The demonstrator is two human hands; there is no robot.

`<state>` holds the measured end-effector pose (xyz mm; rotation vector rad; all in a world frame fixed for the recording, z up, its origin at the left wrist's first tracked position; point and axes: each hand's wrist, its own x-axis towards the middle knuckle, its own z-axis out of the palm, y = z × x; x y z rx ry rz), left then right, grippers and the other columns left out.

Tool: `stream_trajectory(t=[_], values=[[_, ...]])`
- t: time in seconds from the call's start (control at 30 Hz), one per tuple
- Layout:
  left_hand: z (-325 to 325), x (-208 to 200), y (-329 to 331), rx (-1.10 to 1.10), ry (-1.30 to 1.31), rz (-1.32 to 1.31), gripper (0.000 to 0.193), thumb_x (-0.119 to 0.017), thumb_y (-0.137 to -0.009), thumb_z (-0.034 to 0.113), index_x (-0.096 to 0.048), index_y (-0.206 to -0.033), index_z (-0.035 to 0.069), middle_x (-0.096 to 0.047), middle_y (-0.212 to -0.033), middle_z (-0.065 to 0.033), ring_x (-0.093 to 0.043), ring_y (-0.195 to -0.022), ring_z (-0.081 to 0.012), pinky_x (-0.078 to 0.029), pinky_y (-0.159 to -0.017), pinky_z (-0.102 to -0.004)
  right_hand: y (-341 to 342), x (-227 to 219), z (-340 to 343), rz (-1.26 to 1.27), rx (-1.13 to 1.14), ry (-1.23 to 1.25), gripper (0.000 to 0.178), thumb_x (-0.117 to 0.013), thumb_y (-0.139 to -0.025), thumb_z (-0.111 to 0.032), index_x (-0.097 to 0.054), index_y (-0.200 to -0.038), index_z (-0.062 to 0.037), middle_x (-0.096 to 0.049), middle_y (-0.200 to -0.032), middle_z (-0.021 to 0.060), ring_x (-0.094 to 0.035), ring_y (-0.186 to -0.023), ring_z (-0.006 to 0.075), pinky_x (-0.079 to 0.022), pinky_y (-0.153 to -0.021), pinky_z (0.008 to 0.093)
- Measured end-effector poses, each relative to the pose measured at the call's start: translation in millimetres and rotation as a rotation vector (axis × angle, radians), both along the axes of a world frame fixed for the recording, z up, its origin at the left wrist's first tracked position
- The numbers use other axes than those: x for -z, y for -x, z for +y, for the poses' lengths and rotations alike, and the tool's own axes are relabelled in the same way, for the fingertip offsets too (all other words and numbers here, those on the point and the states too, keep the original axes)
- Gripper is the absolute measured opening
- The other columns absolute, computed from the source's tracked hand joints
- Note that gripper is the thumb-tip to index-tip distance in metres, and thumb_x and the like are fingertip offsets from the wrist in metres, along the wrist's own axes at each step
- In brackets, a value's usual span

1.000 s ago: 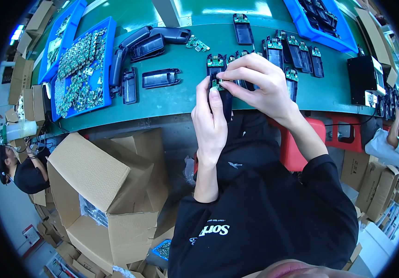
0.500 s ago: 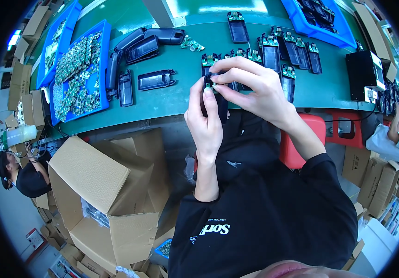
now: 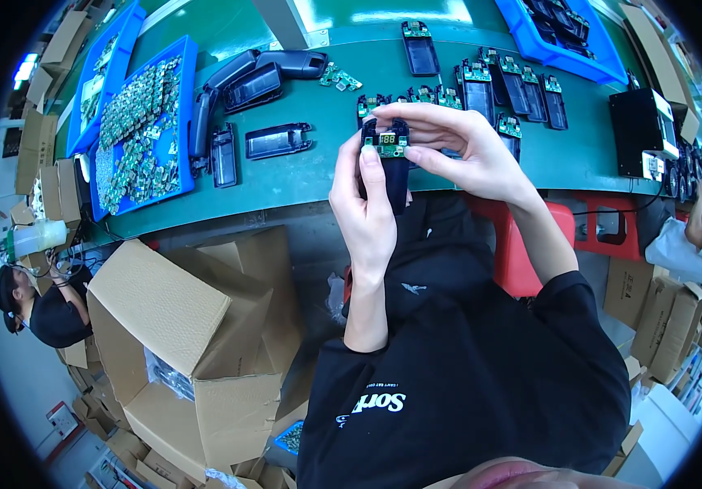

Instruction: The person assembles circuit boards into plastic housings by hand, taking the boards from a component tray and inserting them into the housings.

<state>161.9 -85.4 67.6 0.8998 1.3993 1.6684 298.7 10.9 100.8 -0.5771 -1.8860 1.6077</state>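
Observation:
A black plastic housing (image 3: 397, 181) with a green circuit board (image 3: 385, 151) at its upper end is in my hands, just over the table's near edge. The board carries a small digit display and faces up. My left hand (image 3: 365, 200) is closed round the housing's left side, its thumb on the board's left end. At the opposite end, my right hand (image 3: 469, 155) pinches the same piece, thumb by the board's right corner and fingers at the housing's top. Behind my hands stand several like housings with boards (image 3: 475, 94), partly hidden by my right hand.
Left on the green table (image 3: 302, 175) is a blue tray (image 3: 185, 122) heaped with circuit boards. Bare housings (image 3: 278, 140) lie beside it. A blue bin (image 3: 604, 69) and a black box (image 3: 643, 134) are at the right. An open carton (image 3: 159, 301) stands below left; a red stool (image 3: 522, 265), right.
My right fingers have spread and shifted off the board's middle toward its right end. The housing has tilted, so the board and display now show.

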Motion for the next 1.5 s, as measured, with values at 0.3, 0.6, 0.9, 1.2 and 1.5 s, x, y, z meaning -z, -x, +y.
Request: stream_trajectory(t=[0.3,0.6,0.9,1.2,1.5], values=[[-4,4,2,0.142,0.027,-0.115,0.044,-0.036,-0.111,0.035,-0.051,-0.134,0.001,-0.065,-0.094,-0.007,-0.062,-0.07,-0.009,-0.05,-0.059,-0.0241,-1,4,-2,-0.106,0.049,-0.042,0.05,-0.068,-0.089,-0.001,-0.057,-0.137,0.0004,-0.066,-0.13,0.012,-0.065,-0.116,0.0172,-0.051,-0.101,0.0319],[11,13,5,0.219,0.016,-0.264,0.057,-0.027,-0.111,0.044,-0.037,-0.146,0.0,-0.065,-0.108,-0.0127,-0.068,-0.082,-0.0147,-0.054,-0.074,-0.0271,-1,-3,12,-0.228,0.004,-0.651,0.086,-0.08,-0.077,-0.017,-0.039,-0.152,-0.0066,-0.043,-0.153,0.0172,-0.044,-0.141,0.0304,-0.034,-0.118,0.0449],[22,16,22,0.046,-0.061,0.199,0.044,-0.047,-0.106,0.025,-0.046,-0.139,-0.004,-0.064,-0.122,-0.0181,-0.064,-0.108,-0.0252,-0.05,-0.094,-0.037,-6,-31,63,-0.534,-0.04,-0.969,0.104,-0.085,-0.068,-0.027,-0.032,-0.156,-0.0105,-0.037,-0.156,0.0169,-0.036,-0.144,0.035,-0.028,-0.121,0.0458],[4,58,117,-0.242,0.121,1.095,0.035,-0.057,-0.099,0.014,-0.057,-0.131,-0.001,-0.057,-0.135,-0.0177,-0.054,-0.125,-0.0333,-0.043,-0.106,-0.0414,-86,44,227,-0.677,0.094,-0.846,0.107,-0.085,-0.076,-0.036,-0.022,-0.16,-0.0166,-0.036,-0.157,0.0169,-0.036,-0.145,0.0315,-0.027,-0.122,0.0432],[-1,62,118,-0.16,0.196,1.104,0.04,-0.065,-0.096,0.019,-0.056,-0.132,0.002,-0.057,-0.135,-0.0145,-0.05,-0.131,-0.0324,-0.038,-0.11,-0.0426,-69,52,234,-0.685,-0.056,-0.807,0.097,-0.082,-0.08,-0.042,-0.03,-0.157,-0.0164,-0.039,-0.154,0.0204,-0.041,-0.14,0.0347,-0.036,-0.117,0.0442]])
